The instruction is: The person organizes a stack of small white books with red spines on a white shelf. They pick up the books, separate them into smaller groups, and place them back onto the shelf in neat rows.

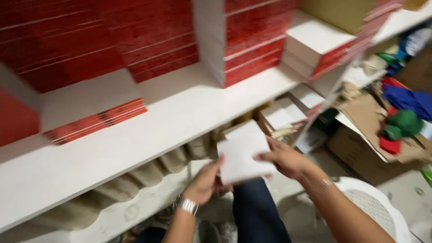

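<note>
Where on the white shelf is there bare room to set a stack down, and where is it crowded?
The white shelf is bare between the low red stack and the tall red-and-white stack, and along its front edge. Its rear is crowded with red stacks. Both hands, left and right, hold a white stack below.

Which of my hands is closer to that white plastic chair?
Right. Your right hand lies on the white stack just above the white plastic chair; your left hand grips the stack's far side.

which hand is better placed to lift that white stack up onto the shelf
Probably the left hand: it supports the white stack from below, next to the white shelf. The right hand only rests on its far edge.
</note>
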